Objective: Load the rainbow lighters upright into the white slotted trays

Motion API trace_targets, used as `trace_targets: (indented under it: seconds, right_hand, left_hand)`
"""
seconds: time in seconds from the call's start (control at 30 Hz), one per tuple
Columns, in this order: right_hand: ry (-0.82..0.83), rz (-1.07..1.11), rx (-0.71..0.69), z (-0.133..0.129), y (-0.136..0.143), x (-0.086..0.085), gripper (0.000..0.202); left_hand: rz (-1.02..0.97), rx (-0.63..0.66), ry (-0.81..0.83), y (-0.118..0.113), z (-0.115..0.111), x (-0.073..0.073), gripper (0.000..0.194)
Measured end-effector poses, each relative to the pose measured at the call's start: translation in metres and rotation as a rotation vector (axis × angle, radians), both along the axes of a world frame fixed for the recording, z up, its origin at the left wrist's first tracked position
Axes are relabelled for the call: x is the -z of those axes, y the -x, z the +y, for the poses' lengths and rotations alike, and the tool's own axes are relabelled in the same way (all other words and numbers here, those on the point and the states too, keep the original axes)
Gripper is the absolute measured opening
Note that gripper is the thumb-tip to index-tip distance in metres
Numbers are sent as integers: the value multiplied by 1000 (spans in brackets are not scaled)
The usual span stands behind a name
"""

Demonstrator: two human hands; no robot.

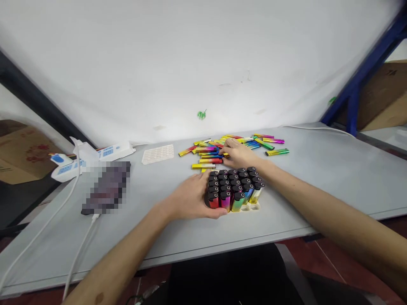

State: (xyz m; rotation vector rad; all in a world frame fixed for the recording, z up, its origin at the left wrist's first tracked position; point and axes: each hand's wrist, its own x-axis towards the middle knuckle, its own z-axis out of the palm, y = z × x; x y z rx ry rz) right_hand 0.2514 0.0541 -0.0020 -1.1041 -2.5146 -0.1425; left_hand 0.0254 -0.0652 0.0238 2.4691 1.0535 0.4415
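The fingers (202, 180) of the left hand (189, 197) wrap around the left side of a block of standing lighters (235, 188), the thumb lying across the front row at its base. The fingers of the right hand (238, 153) curl down into a pile of loose lighters (208, 155); whether they pinch one cannot be told.

A white wall (152, 72) rises behind the grey table (318, 182). Beyond the table's left edge is a cardboard box (30, 154), and another box (378, 91) is behind a blue frame (352, 106) at the right. A white power strip (117, 151) lies by the rear left corner.

The pile spreads along the rear edge, yellow mixed with red, pink, blue and green; one yellow and green lighter (277, 152) lies just apart at its right end. Toward the left edge rests a dark, blurred item (110, 186) with a white cable (83, 245) running from it over the front edge.

The standing lighters, black tops up, fill a pale tray (237, 211) near the middle of the front edge, with two bare pockets at its front right corner. A second white tray (158, 154) lies flat near the rear edge, left of the pile. Smallest is a green mark (201, 115) on the wall.
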Motion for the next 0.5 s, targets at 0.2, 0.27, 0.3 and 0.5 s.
trace_targets:
  seconds: [0.2, 0.27, 0.3, 0.5]
  right_hand:
    - [-41, 326, 75, 2, -1, 9, 16]
    - [54, 506, 155, 0, -2, 7, 15]
    - [115, 608, 193, -1, -3, 5, 18]
    - [356, 1198, 202, -12, -12, -6, 31]
  left_hand:
    - [-2, 22, -14, 1, 2, 1, 72]
    - [8, 22, -5, 2, 3, 1, 79]
    - [18, 19, 1, 2, 3, 1, 82]
    - [56, 29, -9, 0, 1, -2, 88]
